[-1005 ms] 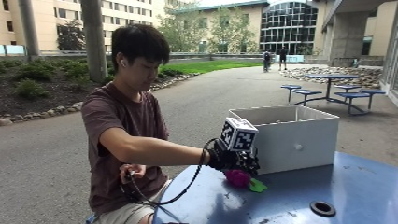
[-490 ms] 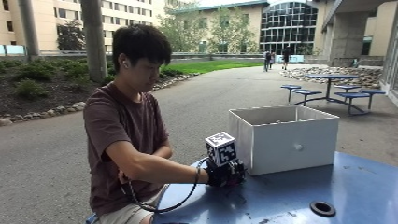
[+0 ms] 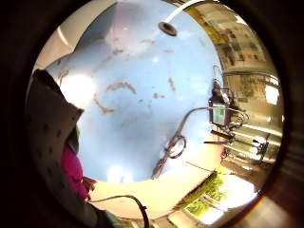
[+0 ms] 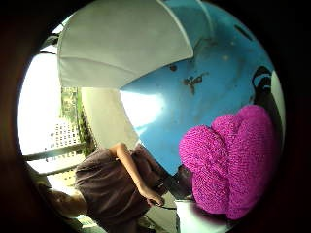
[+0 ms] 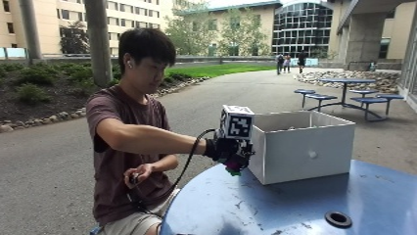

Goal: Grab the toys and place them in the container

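My gloved right hand (image 5: 223,148) grips a magenta knitted toy (image 5: 235,167) with a bit of green on it, held a little above the blue round table (image 5: 261,208). The hand hangs just beside the left wall of the white box container (image 5: 303,147), below its rim. In the thumb side palm view the magenta toy (image 4: 232,160) fills the space close to the palm, with the container's wall (image 4: 121,43) and the blue tabletop (image 4: 194,97) beyond it. The little finger side view shows the toy's edge (image 3: 71,171) over the table (image 3: 142,95).
The table has a round hole (image 5: 338,219) near its middle, also seen as the hole (image 3: 167,28) in the little finger side view. The person's bare left hand (image 5: 138,175) rests below the table's edge. The container stands at the table's far side.
The hand has risen from the tabletop with the magenta toy and now hangs beside the container's left wall.
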The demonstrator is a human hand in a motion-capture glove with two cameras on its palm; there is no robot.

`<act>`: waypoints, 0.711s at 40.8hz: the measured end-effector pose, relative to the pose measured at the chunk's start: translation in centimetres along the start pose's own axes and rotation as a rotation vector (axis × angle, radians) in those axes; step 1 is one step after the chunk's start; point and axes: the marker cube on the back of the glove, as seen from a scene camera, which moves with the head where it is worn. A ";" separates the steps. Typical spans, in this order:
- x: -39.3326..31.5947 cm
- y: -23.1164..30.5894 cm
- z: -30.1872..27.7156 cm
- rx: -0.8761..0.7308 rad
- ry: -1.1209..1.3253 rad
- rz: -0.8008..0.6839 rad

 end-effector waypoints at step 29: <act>-8.3 -5.9 -31.5 0.388 0.212 0.190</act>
